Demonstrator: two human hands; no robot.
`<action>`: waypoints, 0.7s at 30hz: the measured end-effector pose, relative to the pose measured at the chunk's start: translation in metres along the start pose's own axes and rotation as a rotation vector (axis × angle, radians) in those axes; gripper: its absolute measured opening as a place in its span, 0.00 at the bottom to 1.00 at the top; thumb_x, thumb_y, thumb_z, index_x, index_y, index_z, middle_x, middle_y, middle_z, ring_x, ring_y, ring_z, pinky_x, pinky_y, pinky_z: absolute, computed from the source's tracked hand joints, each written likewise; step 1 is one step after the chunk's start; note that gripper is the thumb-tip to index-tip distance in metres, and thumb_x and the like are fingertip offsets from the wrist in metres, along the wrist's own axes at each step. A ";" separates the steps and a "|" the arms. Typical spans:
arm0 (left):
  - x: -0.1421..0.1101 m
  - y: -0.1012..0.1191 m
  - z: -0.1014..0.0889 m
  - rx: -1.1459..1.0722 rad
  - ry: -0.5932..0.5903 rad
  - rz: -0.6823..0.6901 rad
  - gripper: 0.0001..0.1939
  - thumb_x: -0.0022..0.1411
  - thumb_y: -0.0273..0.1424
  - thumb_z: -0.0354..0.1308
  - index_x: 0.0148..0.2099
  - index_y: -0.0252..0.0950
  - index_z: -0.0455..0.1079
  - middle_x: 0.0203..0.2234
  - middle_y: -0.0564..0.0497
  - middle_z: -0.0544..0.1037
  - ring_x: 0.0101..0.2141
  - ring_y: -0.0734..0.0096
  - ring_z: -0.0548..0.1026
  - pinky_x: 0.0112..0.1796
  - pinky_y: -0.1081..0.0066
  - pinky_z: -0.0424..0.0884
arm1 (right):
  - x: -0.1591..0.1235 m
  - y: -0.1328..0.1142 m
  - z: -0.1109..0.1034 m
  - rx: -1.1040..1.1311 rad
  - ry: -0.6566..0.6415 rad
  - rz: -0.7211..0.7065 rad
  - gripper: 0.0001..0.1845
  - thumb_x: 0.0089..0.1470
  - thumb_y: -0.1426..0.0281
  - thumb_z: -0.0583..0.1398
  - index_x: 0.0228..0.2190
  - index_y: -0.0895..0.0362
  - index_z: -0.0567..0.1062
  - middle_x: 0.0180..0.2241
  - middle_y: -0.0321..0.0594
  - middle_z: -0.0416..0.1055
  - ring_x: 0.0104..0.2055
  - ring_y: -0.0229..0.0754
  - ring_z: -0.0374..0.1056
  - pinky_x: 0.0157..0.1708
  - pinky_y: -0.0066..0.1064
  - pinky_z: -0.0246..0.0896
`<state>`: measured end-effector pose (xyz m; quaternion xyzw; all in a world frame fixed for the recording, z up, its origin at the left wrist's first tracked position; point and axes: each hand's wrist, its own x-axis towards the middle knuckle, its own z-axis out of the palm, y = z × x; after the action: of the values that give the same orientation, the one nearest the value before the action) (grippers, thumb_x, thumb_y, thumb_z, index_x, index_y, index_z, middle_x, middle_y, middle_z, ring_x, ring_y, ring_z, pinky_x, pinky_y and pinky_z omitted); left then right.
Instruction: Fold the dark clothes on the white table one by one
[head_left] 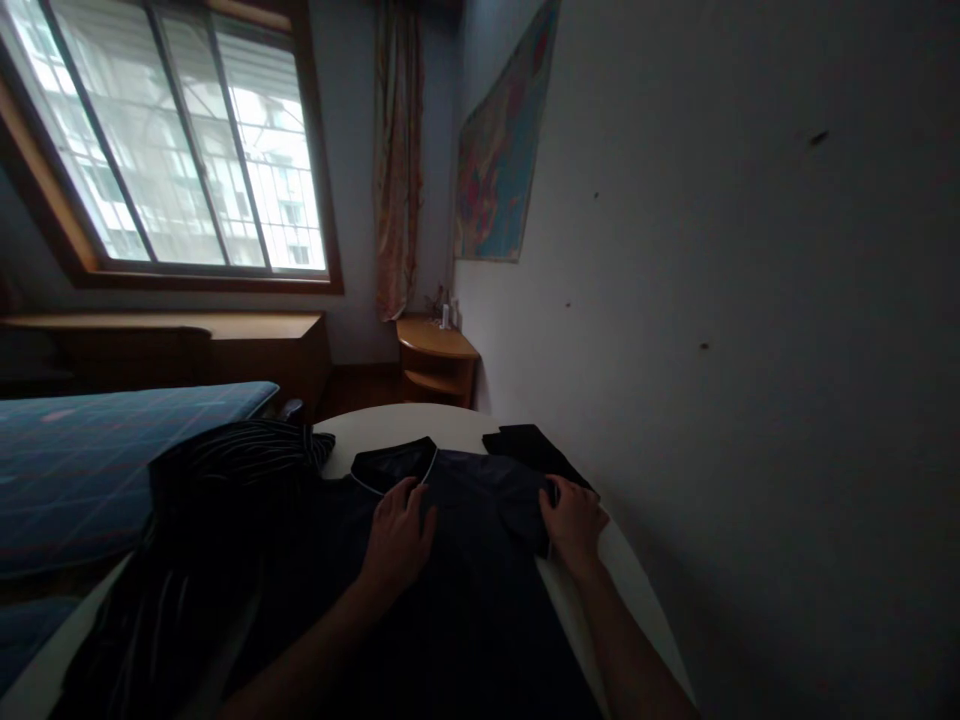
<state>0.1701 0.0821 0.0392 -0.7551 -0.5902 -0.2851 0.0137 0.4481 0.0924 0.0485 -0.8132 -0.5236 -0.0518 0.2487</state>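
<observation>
A dark navy shirt (480, 580) lies spread on a round white table (645, 590), its collar (394, 462) edged with thin white piping and facing away from me. My left hand (401, 535) rests on the shirt's front just below the collar, fingers slightly bent and thumb apart. At the end of the right sleeve is my right hand (576, 522), its thumb and fingers closed on the cuff. The shirt's lower part is lost in shadow.
Dark striped clothing (232, 460) is heaped at the table's left. Another black cloth (536, 445) lies beyond the right sleeve. A bare mattress (135, 460) stands left, a white wall (712, 300) right. Behind are a wooden corner shelf (435, 340) and a desk (262, 325).
</observation>
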 end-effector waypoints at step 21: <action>-0.029 -0.023 -0.011 0.178 -0.284 -0.064 0.30 0.66 0.45 0.51 0.67 0.42 0.61 0.67 0.41 0.59 0.66 0.37 0.53 0.60 0.43 0.52 | -0.060 -0.058 -0.018 0.144 -0.305 -0.457 0.21 0.63 0.67 0.50 0.51 0.57 0.75 0.53 0.46 0.72 0.55 0.48 0.66 0.56 0.35 0.57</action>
<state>0.1412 0.0597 0.0284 -0.7646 -0.6327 -0.1225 -0.0120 0.3731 0.0532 0.0642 -0.6528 -0.7271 0.0538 0.2058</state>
